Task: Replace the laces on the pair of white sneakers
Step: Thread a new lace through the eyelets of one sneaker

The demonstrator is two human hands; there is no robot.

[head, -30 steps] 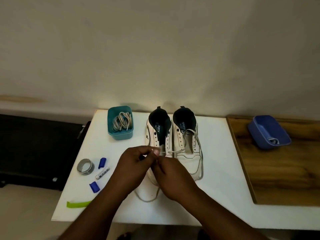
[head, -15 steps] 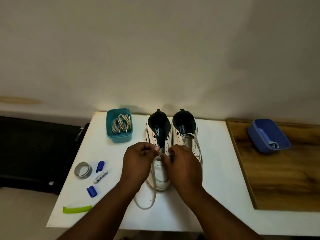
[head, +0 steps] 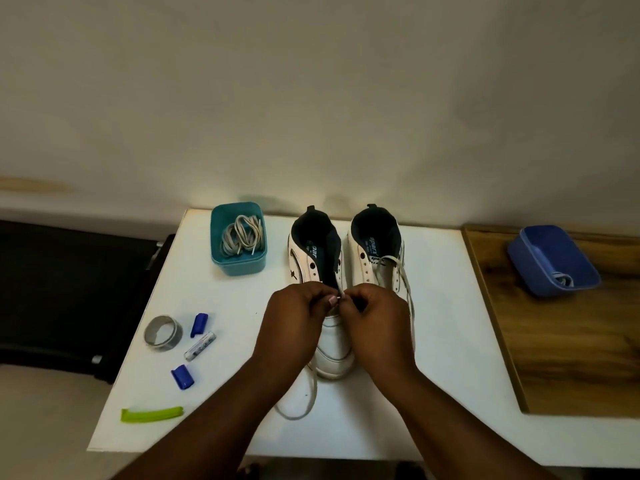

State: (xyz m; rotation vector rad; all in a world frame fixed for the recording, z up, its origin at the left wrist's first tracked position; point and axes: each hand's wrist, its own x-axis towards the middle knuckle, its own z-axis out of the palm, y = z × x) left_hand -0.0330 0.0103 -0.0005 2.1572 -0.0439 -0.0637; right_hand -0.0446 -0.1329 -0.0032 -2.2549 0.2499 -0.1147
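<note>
Hands meet over the left sneaker: the left hand and right hand each hold a pinching grip on what looks like the lace, fingertips almost touching. Beyond the grip stands the right sneaker on the white table. Left of it sits a teal box of laces.

Left hand and right hand pinch a pale lace over the left white leather sneaker near the white tabletop's far edge.
</note>
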